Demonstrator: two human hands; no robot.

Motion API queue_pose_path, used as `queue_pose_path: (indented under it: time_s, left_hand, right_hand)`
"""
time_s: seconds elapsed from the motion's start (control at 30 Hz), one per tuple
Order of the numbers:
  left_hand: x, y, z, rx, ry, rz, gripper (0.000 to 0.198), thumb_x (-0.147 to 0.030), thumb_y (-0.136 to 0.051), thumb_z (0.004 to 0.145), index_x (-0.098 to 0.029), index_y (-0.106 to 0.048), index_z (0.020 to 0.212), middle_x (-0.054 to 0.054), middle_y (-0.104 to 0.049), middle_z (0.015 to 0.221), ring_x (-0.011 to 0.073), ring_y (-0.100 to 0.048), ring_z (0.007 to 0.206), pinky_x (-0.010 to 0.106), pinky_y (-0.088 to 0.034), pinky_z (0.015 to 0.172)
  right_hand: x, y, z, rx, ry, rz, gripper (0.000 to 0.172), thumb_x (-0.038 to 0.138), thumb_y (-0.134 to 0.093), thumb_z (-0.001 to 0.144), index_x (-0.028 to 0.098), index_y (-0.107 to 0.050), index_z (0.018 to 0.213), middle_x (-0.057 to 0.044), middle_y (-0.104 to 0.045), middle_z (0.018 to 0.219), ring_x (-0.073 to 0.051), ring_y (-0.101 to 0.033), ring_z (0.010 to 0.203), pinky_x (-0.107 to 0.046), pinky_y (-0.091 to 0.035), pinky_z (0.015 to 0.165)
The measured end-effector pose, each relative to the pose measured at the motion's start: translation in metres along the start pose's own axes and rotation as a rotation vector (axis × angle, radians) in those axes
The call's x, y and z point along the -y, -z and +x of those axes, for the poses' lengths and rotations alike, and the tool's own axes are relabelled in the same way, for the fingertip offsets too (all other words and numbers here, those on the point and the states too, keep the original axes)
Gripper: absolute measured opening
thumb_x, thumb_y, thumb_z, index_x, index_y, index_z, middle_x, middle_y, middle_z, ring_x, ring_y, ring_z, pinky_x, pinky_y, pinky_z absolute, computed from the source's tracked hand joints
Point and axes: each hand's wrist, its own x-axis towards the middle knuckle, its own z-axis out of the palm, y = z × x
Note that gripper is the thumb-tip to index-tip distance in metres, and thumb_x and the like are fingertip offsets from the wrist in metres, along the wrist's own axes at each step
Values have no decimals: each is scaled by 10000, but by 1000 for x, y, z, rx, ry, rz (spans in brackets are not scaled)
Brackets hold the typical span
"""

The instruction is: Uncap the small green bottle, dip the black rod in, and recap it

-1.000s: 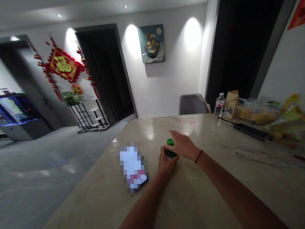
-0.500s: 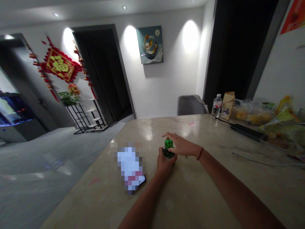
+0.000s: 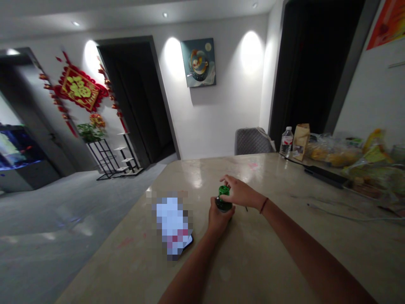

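Note:
A small round container (image 3: 223,205) with a dark body stands on the table before me. My left hand (image 3: 218,219) is wrapped around its lower part and holds it upright. On top is a shiny green cap (image 3: 224,190). My right hand (image 3: 242,192) reaches over from the right, thumb against the front of the cap and fingers curved around its far side; the finger contact behind is partly hidden. Left of my hands lies a phone (image 3: 189,240), its screen blurred out.
The pale glossy table (image 3: 152,274) has its edge at the left. At the right are a water bottle (image 3: 287,141), a paper bag (image 3: 301,141), plastic bags of food (image 3: 335,152), a black flat device (image 3: 327,176) and a white cable (image 3: 344,215). A grey chair (image 3: 253,141) stands behind.
My right hand's fingers have drawn in and curled closer over the green cap, with a slight turn. My left hand keeps its hold; the view has tilted slightly.

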Motion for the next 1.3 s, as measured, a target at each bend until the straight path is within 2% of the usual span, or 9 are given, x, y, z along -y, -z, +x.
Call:
queue_pose_path:
  time_s: [0.3, 0.43, 0.53, 0.63, 0.77, 0.97, 1.1, 1.17, 1.3]
  left_hand:
    - [0, 0, 1, -1, -3, 26, 417, -357, -663, 561, -191, -398, 837, -18, -547, 754, 114, -519, 679, 221, -397, 616]
    - [0, 0, 0, -11, 2, 58, 425, -361, -669, 556, -192, -412, 850, -16, -547, 762, 111, -517, 686, 221, -401, 637]
    - [0, 0, 0, -11, 17, 54, 433, -366, -672, 553, -193, -411, 854, -12, -547, 771, 113, -520, 696, 219, -402, 640]
    - [0, 0, 0, -13, 22, 57, 443, -363, -674, 552, -192, -409, 862, -8, -546, 778, 115, -521, 704, 223, -404, 653]
    - [1, -1, 0, -8, 12, 63, 447, -367, -669, 558, -193, -410, 878, -6, -546, 787, 117, -523, 715, 227, -405, 666]
    - [-1, 0, -1, -13, 3, 60, 433, -371, -668, 558, -196, -412, 861, -15, -542, 772, 110, -518, 707, 218, -404, 664]
    - [-1, 0, -1, -14, 6, 61, 434, -373, -666, 561, -199, -412, 866, -14, -545, 778, 110, -521, 708, 217, -403, 665]
    - [0, 0, 0, -12, 8, 63, 442, -375, -667, 560, -199, -411, 874, -11, -546, 787, 113, -522, 718, 221, -404, 672]
    - [2, 0, 1, -4, 5, 70, 450, -377, -667, 561, -196, -414, 886, -4, -546, 797, 118, -522, 726, 228, -405, 679]
  right_hand:
    - [-21, -4, 8, -47, -48, 406, 394, 190, -622, 598, 156, -490, 967, -34, -555, 855, -122, -547, 756, -278, -462, 690]
    - [-31, 13, 16, -260, -54, 573, 361, 254, -601, 636, 148, -495, 964, -63, -575, 911, -148, -571, 814, -307, -477, 711]
    - [-59, 22, 17, -407, -151, 437, 419, 248, -595, 631, 140, -503, 1026, -83, -579, 958, -158, -573, 828, -314, -474, 723]
    - [-101, 19, 9, -364, -240, 149, 372, 194, -580, 617, 135, -575, 985, -84, -598, 952, -175, -565, 863, -317, -448, 774]
    - [-142, 8, -9, -156, -312, -113, 254, 203, -596, 607, 129, -635, 847, -86, -632, 893, -180, -560, 852, -275, -422, 768]
    - [-160, 13, -29, 36, -428, -267, 272, 223, -605, 595, 126, -614, 848, -85, -639, 872, -164, -573, 786, -220, -401, 667]
    - [-166, 18, -32, 174, -390, -346, 206, 186, -617, 546, 133, -606, 744, -88, -634, 806, -191, -568, 753, -243, -389, 641]
    - [-168, 16, -29, 150, -360, -278, 202, 212, -615, 556, 133, -591, 740, -81, -628, 789, -189, -562, 740, -252, -393, 642]
    - [-167, 7, -24, -72, -339, -39, 333, 241, -605, 582, 146, -541, 894, -57, -612, 884, -164, -554, 809, -250, -408, 702]
